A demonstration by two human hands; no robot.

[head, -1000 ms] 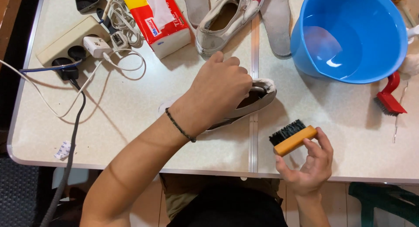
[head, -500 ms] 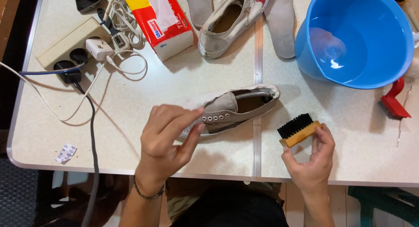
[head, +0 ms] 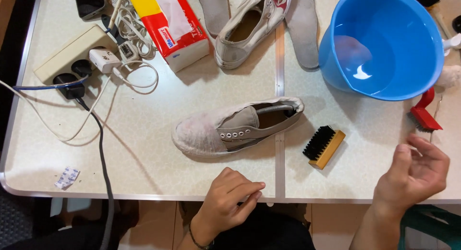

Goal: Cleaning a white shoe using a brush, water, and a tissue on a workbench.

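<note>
1. Grey shoe [head: 237,127] lies on its side mid-table, toe left, laces out, toe looks wet or soapy.
2. Wooden brush [head: 324,146] sits just right of the shoe, bristles sideways, nobody holding it.
3. Left hand [head: 225,207] below the shoe at the table [head: 144,168] edge, fingers loosely curled, empty.
4. Right hand [head: 413,175] right of the brush, fingers half curled, empty.
5. Blue basin [head: 384,43] with water up-right of the shoe, likely for rinsing.

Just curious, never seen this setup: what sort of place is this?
Probably a home table used for cleaning shoes: a shoe lies beside a brush, with a basin of water and a power strip nearby.
</note>
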